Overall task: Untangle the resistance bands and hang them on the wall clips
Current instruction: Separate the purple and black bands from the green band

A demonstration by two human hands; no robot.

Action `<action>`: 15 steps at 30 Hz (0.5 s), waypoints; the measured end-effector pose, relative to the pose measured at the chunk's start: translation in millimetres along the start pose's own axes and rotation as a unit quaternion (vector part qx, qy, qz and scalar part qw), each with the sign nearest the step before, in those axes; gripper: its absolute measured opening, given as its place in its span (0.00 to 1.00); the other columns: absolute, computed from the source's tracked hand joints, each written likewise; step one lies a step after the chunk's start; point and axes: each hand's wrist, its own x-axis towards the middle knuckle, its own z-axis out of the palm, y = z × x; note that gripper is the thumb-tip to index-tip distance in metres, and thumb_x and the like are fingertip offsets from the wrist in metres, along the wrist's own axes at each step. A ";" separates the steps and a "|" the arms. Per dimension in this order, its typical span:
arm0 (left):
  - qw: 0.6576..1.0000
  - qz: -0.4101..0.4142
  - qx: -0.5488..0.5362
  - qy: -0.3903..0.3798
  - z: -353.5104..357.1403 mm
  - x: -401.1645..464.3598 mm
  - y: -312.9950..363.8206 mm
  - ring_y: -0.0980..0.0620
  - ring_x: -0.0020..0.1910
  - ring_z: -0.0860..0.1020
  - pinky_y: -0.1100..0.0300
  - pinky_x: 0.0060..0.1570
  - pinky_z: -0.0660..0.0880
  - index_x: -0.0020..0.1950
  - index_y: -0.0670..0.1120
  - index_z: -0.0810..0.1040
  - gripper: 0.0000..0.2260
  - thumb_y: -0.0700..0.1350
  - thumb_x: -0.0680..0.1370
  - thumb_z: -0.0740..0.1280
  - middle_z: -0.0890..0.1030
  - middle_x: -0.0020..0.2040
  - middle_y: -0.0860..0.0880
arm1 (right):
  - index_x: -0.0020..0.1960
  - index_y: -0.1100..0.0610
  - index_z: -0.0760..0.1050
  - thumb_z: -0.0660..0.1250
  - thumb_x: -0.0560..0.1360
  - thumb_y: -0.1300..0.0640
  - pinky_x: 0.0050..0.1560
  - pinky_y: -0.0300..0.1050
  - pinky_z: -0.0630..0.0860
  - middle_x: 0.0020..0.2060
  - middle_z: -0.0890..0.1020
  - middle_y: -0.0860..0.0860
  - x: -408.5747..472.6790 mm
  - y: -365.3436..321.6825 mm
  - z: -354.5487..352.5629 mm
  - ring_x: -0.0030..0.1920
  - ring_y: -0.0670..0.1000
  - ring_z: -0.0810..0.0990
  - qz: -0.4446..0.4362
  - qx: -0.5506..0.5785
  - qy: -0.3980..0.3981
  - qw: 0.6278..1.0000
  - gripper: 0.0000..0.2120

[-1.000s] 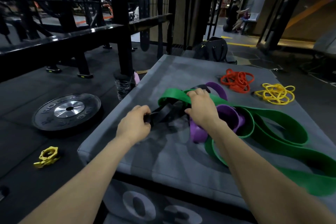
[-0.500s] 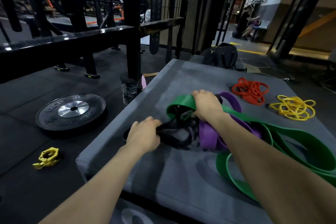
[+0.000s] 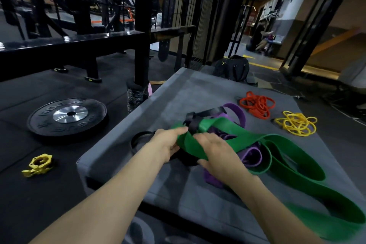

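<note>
- Your left hand [image 3: 168, 142] held the near end of the green band [image 3: 281, 156]; its fingers pinched the edge of the wide strip.
- Your right hand [image 3: 215, 150] lay on the same green strip, just beside the left hand. The fingers were spread and pressed flat on it, and the thumb was under the near edge; I could not tell if it really gripped.
- The black band [image 3: 200, 117] crossed over the green one just beyond your fingertips, and one loop of it lay to the left of your left hand.
- The purple band [image 3: 251, 156] was tangled under the green one, to the right of your right hand, and another loop of it showed beyond the hands.
- All three lay in one knot on the grey counter [image 3: 178, 93].
- The red bands [image 3: 257, 105] sat in a small heap far beyond your right hand, and the yellow bands [image 3: 295, 125] were in their own heap to the right of them, apart from the knot.
- On the floor, to the left of your left hand, were a black weight plate [image 3: 67, 119] and a yellow collar clip [image 3: 38, 165].
</note>
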 end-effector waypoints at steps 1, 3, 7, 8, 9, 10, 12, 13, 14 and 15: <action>1.000 0.000 0.010 0.009 -0.9 0.0 0.0 0.51 0.35 0.77 0.65 0.27 0.74 0.61 0.37 0.73 0.20 0.39 0.71 0.72 0.79 0.40 0.45 | 0.62 0.61 0.74 0.75 0.64 0.57 0.61 0.45 0.70 0.57 0.77 0.57 -2.5 1.8 -3.2 0.57 0.57 0.75 0.004 0.030 -0.032 0.999 0.28; 0.999 0.009 0.037 0.022 -4.7 1.0 2.2 0.51 0.35 0.77 0.64 0.28 0.73 0.61 0.36 0.72 0.20 0.38 0.71 0.71 0.79 0.41 0.43 | 0.57 0.61 0.78 0.68 0.70 0.56 0.61 0.41 0.68 0.56 0.78 0.56 -2.6 6.4 -11.9 0.57 0.56 0.76 0.023 0.108 -0.013 0.994 0.18; 0.996 0.028 0.075 0.040 -12.5 2.2 7.6 0.49 0.37 0.77 0.62 0.32 0.72 0.59 0.37 0.71 0.20 0.41 0.70 0.70 0.79 0.46 0.41 | 0.54 0.61 0.80 0.62 0.76 0.63 0.58 0.43 0.71 0.51 0.81 0.56 28.6 6.5 -32.6 0.53 0.54 0.78 0.083 0.153 0.122 0.977 0.11; 0.996 0.031 0.077 0.042 -14.7 2.4 9.4 0.50 0.37 0.77 0.63 0.32 0.72 0.57 0.39 0.72 0.17 0.42 0.71 0.70 0.79 0.45 0.42 | 0.57 0.61 0.78 0.62 0.76 0.63 0.59 0.44 0.69 0.54 0.80 0.56 40.9 4.8 -34.0 0.56 0.55 0.76 0.075 0.131 0.110 0.982 0.12; 0.996 0.029 0.070 0.038 -17.0 1.9 11.6 0.50 0.37 0.77 0.63 0.33 0.72 0.54 0.40 0.71 0.14 0.42 0.71 0.69 0.78 0.44 0.44 | 0.60 0.60 0.77 0.62 0.76 0.62 0.60 0.44 0.68 0.56 0.79 0.56 53.1 3.6 -31.8 0.59 0.55 0.75 0.060 0.103 0.083 0.989 0.13; 0.997 0.024 0.062 0.031 -19.4 1.1 13.6 0.50 0.38 0.77 0.62 0.35 0.73 0.52 0.42 0.71 0.12 0.42 0.72 0.68 0.78 0.42 0.45 | 0.62 0.60 0.75 0.63 0.75 0.63 0.63 0.44 0.66 0.59 0.77 0.56 64.0 2.6 -26.6 0.62 0.55 0.73 0.038 0.079 0.045 0.995 0.15; 0.998 0.015 0.058 0.014 -24.1 -0.5 16.0 0.49 0.40 0.78 0.61 0.40 0.75 0.51 0.42 0.73 0.11 0.41 0.71 0.68 0.78 0.41 0.45 | 0.66 0.59 0.71 0.66 0.73 0.62 0.66 0.44 0.63 0.63 0.73 0.55 80.2 2.5 -13.2 0.66 0.55 0.69 0.006 0.031 -0.046 0.998 0.21; 0.998 0.013 0.062 0.011 -26.2 -0.6 15.9 0.48 0.41 0.78 0.60 0.41 0.75 0.52 0.41 0.74 0.11 0.41 0.71 0.68 0.79 0.41 0.45 | 0.67 0.58 0.70 0.68 0.73 0.61 0.67 0.44 0.62 0.65 0.73 0.54 86.8 4.0 -7.9 0.66 0.55 0.68 -0.004 -0.006 -0.083 0.997 0.23; 0.998 0.014 0.066 0.010 -27.6 -0.2 15.4 0.47 0.41 0.79 0.59 0.42 0.76 0.52 0.41 0.74 0.11 0.41 0.71 0.68 0.79 0.42 0.44 | 0.67 0.57 0.70 0.70 0.72 0.58 0.68 0.45 0.62 0.65 0.73 0.53 91.9 5.7 -4.5 0.66 0.55 0.69 -0.013 -0.049 -0.106 0.993 0.25; 0.997 0.015 0.068 0.011 -28.9 0.0 14.9 0.46 0.43 0.79 0.58 0.43 0.76 0.52 0.40 0.74 0.12 0.40 0.71 0.68 0.80 0.44 0.43 | 0.66 0.56 0.71 0.70 0.71 0.55 0.68 0.46 0.63 0.64 0.74 0.53 95.7 6.3 -3.5 0.66 0.55 0.70 -0.022 -0.090 -0.121 0.988 0.24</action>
